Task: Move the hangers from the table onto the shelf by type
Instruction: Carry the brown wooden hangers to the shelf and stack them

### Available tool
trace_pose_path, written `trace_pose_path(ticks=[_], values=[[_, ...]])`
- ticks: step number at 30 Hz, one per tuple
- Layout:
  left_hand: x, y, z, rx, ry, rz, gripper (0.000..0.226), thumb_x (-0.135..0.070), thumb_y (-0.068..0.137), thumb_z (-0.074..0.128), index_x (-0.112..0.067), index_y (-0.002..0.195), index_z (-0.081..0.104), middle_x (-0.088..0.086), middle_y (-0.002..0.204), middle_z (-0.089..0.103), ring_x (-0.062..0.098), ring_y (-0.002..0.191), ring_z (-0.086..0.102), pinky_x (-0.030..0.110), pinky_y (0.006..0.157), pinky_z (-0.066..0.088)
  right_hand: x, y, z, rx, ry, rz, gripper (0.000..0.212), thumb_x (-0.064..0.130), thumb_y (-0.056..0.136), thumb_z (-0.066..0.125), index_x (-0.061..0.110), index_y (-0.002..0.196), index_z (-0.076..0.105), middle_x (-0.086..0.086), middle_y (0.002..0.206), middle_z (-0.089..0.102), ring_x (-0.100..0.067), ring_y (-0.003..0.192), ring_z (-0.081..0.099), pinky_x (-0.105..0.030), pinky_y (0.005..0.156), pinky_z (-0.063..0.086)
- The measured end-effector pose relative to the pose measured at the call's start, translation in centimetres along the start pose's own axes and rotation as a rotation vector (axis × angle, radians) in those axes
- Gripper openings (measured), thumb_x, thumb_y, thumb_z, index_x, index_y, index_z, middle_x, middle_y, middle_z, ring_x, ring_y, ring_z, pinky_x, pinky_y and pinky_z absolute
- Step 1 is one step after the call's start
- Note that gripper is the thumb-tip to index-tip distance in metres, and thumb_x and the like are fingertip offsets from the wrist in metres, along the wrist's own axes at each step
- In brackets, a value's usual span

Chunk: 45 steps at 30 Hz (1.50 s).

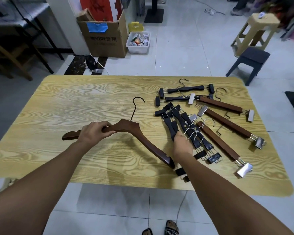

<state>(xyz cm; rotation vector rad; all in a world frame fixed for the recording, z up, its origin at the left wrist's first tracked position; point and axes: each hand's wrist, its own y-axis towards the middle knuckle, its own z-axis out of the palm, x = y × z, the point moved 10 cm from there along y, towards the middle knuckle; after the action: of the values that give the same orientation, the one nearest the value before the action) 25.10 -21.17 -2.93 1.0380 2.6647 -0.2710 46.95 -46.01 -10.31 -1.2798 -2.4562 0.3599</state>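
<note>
My left hand [95, 131] grips the brown coat hanger [134, 129] by one arm, over the table [66, 102]. My right hand [182, 147] clasps the bundled black clip hangers [185, 122]; brown clip hangers [227, 122] lie just beside.

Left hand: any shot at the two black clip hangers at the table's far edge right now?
Probably not. The left hand grips the brown coat hanger, and the far black clip hangers lie beyond the right hand, which holds the black hanger bundle.
</note>
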Motion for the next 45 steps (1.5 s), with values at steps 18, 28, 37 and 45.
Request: trace_pose_path(ticks=[18, 28, 37, 45], values=[[-1.3, -1.5, -6.5, -0.041, 0.033, 0.032, 0.020, -0.048, 0.082, 0.066, -0.034, 0.097, 0.064, -0.016, 0.076, 0.063, 0.007, 0.072, 0.056, 0.021, 0.053, 0.031, 1.0, -1.7, -12.2, -0.347, 0.014, 0.065, 0.022, 0.003, 0.093, 0.053, 0.006, 0.114, 0.047, -0.009, 0.099, 0.066, -0.026, 0.087, 0.064, -0.031, 0.062, 0.046], [-3.9, -2.6, -14.3, -0.160, 0.061, 0.055, 0.024, -0.054, 0.081, 0.064, -0.036, 0.095, 0.057, -0.014, 0.076, 0.062, 0.009, 0.073, 0.058, 0.022, 0.052, 0.033, 7.6, -5.3, -24.5, -0.521, 0.103, -0.152, 0.026, 0.028, 0.095, 0.056, 0.012, 0.113, 0.046, -0.005, 0.098, 0.066, -0.028, 0.087, 0.066, -0.029, 0.059, 0.040], [-5.5, -4.3, -23.4, -0.333, 0.036, 0.061, 0.025, -0.053, 0.080, 0.065, -0.035, 0.096, 0.057, -0.014, 0.073, 0.060, 0.009, 0.073, 0.057, 0.027, 0.058, 0.035, 14.5, -10.3, -35.0, -0.713, 0.221, -0.361, 0.019, 0.021, 0.091, 0.053, 0.014, 0.108, 0.047, -0.002, 0.087, 0.065, -0.028, 0.076, 0.062, -0.030, 0.057, 0.035], [-4.7, -7.0, -30.5, -0.460, 0.162, 0.037, 0.029, -0.056, 0.084, 0.059, -0.037, 0.105, 0.061, -0.013, 0.097, 0.071, 0.009, 0.092, 0.064, 0.023, 0.053, 0.034, 21.2, -14.6, -39.2, -0.740, 0.245, -0.536, 0.017, 0.029, 0.090, 0.058, 0.016, 0.099, 0.055, -0.004, 0.094, 0.065, -0.029, 0.087, 0.062, -0.029, 0.062, 0.035]])
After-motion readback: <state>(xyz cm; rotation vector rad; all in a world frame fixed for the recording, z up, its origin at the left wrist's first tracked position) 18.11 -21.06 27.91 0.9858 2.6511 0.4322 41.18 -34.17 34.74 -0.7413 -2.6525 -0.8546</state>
